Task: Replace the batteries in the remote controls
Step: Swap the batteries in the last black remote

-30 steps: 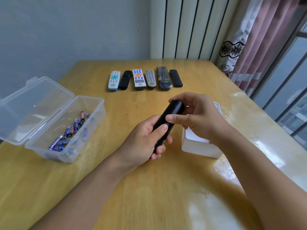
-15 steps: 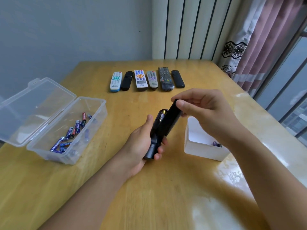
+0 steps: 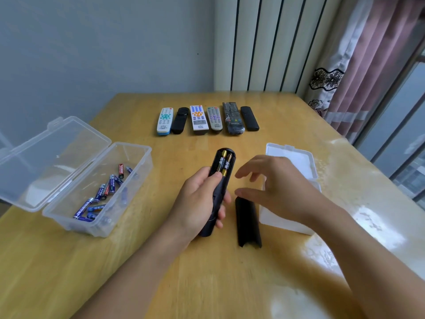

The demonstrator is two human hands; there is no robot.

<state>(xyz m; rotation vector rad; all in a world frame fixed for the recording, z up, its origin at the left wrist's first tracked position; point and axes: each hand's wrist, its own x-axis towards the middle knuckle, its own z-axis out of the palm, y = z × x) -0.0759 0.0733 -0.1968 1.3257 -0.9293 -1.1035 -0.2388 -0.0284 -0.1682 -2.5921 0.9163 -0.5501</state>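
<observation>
Holding the black remote in your left hand, fingers wrapped round its lower body, thumb up by the bay. Head view only: remote sits near table centre, back side up, pointing to 12 o'clock, tilted off the wooden table. Two gold batteries sit side by side in the open bay at its far end. Back cover lies flat on the table at 3 o'clock of the remote, just beside it, apart. Your right hand hovers over the cover's far end, fingers spread and relaxed, holding nothing.

Step, as I judge it: cover off, old cells still in. Next move calls for your right fingertips to pry the gold cells out and drop them in the white box at 3 o'clock; fresh ones wait in the clear bin at 9 o'clock, among the blue batteries.

Versus half a second back: then your right hand pinched the cover at the remote's tip; now the cover is down on the table and that hand has let go. Row of six remotes at 12 o'clock unchanged.
</observation>
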